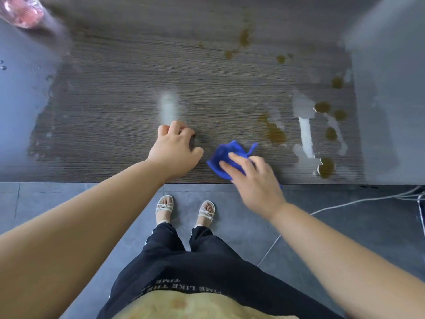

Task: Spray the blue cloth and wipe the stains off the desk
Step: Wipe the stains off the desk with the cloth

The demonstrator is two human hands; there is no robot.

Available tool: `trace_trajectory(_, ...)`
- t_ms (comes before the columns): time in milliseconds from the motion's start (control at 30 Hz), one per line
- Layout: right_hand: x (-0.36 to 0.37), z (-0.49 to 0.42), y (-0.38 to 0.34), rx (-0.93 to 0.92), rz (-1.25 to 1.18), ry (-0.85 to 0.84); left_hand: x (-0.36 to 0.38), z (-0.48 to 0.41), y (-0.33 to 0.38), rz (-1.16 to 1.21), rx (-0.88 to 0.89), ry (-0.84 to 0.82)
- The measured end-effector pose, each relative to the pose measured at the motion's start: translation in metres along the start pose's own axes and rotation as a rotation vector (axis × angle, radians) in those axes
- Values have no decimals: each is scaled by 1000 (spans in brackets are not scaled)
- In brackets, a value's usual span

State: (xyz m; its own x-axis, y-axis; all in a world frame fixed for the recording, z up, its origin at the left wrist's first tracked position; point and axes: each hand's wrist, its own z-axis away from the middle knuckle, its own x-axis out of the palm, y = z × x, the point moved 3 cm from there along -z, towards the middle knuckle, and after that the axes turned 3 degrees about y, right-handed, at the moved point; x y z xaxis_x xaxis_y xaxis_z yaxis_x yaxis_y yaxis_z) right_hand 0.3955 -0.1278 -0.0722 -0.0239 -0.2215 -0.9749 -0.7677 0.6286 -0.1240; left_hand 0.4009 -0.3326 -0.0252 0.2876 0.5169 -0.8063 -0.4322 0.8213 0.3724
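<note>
A: Nearest the lens: yellow garment (184,305), black trousers (195,261), white sandals (164,207) on grey floor (230,226). Edges?

B: Front edge of tabletop (115,100) straight across the view, just beyond the sandals. Flanked by left grey panel (18,88), dotted with droplets, and right grey panel (391,88). White cable (345,203) loose on the floor at right, below that edge.

A: Open room for moving?

B: Bare wood grain over the left half and the middle. Pale wet streaks at centre and at right. Brown stains (274,132) scattered over the right half, from far back down to the front edge.

A: Place of the task's thing?

B: Blue cloth (226,153) on the tabletop, right of centre, close to the front edge. Near the closest large stain, apart from it.

A: State of each grip?

B: Right grip (257,180) spread, fingers laid fairly straight over the cloth and pressing it down; motion-blurred. Left grip (174,150) just beside the cloth, not touching it; fingers bent, tips on the tabletop, thumb held aside, pinching nothing.

A: Containers and contents?

B: One only: pink container (23,10), translucent, at the far left corner, blurred and cut by the frame. Contents impossible to tell.
</note>
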Motion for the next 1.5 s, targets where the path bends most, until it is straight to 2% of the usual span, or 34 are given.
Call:
trace_trajectory(67,-9,10,43,119,73,20,2,-1,4,-7,0,-2)
trace_trajectory(133,-18,-2,73,381,106,28,5,-3,11,-39,23,21)
trace_trajectory(200,-12,-27,73,664,96,-23,6,-6,19,-64,53,44)
trace_trajectory(233,-9,-40,58,715,82,-46,7,-8,22,-72,58,48)
trace_trajectory(267,-7,-50,39,686,51,-17,8,-9,24,-81,58,49)
trace_trajectory(367,1,-40,-1,320,-22,38,7,-11,22,-120,64,46)
trace_trajectory(433,-3,-19,15,154,6,2,5,-10,18,-150,92,28)
trace_trajectory(467,-7,-14,32,145,21,3,4,-10,15,-171,109,16)
trace_trajectory(533,-16,-18,67,286,58,19,2,-11,12,-203,132,-1)
trace_trajectory(633,-7,-50,85,676,90,-52,0,-13,13,-206,140,-18)
trace_trajectory(700,-4,-72,53,718,60,-59,0,-13,13,-203,138,-20)
trace_trajectory(800,3,-63,4,333,-9,-3,-1,-13,12,-192,133,-6)
trace_trajectory(867,5,-40,9,95,-18,-43,-2,-13,11,-182,136,-5)
trace_trajectory(900,1,-33,24,41,-17,-46,-3,-14,10,-182,143,-10)
trace_trajectory(967,-9,-33,58,127,26,-20,-2,-14,9,-188,158,-24)
trace_trajectory(1033,-11,-51,78,416,73,-4,-2,-15,8,-185,160,-21)
trace_trajectory(1100,-2,-75,66,671,88,-48,0,-15,8,-184,160,-13)
trace_trajectory(1133,0,-85,48,690,68,-47,1,-15,8,-185,161,-11)
trace_trajectory(1167,1,-90,28,621,27,-1,1,-14,8,-184,160,-11)
trace_trajectory(1267,7,-66,-6,217,-12,5,1,-14,8,-169,164,3)
trace_trajectory(1333,2,-42,13,79,-25,-34,1,-13,7,-158,166,-3)
trace_trajectory(1400,-7,-34,49,174,7,-14,2,-12,7,-151,162,-14)
trace_trajectory(1500,-7,-60,78,545,58,-21,3,-10,9,-129,149,-8)
